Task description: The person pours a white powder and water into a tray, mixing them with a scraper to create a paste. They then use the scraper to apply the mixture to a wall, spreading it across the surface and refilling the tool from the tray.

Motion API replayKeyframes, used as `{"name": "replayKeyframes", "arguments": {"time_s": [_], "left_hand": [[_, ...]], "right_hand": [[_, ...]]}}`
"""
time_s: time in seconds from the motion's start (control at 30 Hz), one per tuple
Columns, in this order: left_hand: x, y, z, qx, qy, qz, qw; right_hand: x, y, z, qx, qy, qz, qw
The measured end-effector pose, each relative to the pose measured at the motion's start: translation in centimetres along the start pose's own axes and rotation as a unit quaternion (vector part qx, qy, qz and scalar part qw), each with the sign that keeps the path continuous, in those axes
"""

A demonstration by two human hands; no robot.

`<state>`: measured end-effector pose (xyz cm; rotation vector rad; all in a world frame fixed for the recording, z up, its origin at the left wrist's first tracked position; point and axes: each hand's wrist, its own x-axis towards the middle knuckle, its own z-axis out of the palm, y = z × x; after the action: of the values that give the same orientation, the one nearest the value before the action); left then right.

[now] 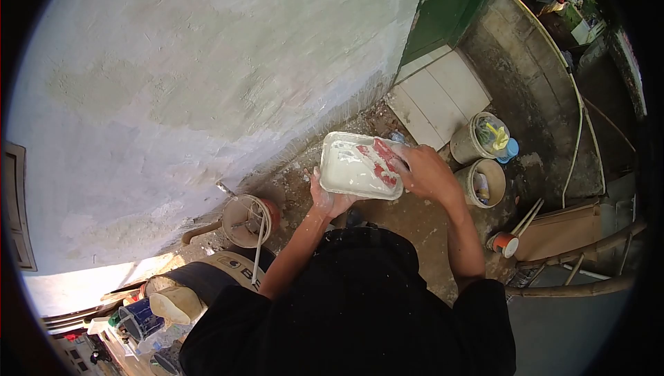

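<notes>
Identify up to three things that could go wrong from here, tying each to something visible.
1. The tray could tip and spill, since the left hand seems to carry most of it, from its near left corner.
2. White paste might drip when the red tool in the right hand lifts, as the paste looks wet.
3. A sideways step could knock the bucket standing near the wall.

The tray (361, 194) is off-white, the tool (384, 153) red smeared white, the door (443, 6) green.
</notes>
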<state>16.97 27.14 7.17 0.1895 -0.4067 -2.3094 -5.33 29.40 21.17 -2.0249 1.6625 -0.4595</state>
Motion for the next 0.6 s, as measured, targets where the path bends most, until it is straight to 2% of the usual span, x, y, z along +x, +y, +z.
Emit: {"name": "replayKeyframes", "arguments": {"time_s": [0.17,0.37,0.6], "left_hand": [[0.0,0.5,0.2,0.019,0.004,-0.003,1.0],[0.0,0.5,0.1,-0.027,-0.022,-0.011,0.999],[-0.1,-0.1,-0.1,-0.014,-0.006,-0.015,1.0]], "right_hand": [[1.1,0.0,-0.4,-0.018,-0.002,-0.019,1.0],[2.7,0.4,0.9,-0.002,-0.008,-0.041,0.999],[4.7,2.1,2.5,-0.025,-0.123,-0.054,0.991]]}}
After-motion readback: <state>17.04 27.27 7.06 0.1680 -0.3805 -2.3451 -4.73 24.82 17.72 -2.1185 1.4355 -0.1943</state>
